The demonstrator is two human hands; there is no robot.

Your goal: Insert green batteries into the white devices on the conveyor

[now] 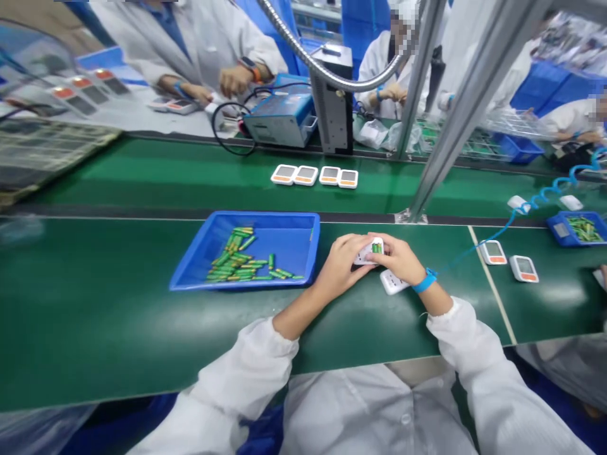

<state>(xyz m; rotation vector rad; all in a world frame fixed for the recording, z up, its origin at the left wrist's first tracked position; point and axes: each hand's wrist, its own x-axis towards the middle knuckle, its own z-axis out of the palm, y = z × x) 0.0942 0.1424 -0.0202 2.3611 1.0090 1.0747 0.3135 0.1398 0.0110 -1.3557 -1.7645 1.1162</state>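
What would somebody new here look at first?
Probably the blue tray, with its heap of bright green batteries, to the left of the hands. Next, perhaps, the left hand and right hand holding a white gadget near the middle, with green showing in its back. Then maybe the bright blue wristband just below the right hand.

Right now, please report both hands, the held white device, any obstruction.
Left hand, right hand holding white plastic device. Green cylindrical batteries inside. Possible obstruction: second white device, partly hidden by right hand.
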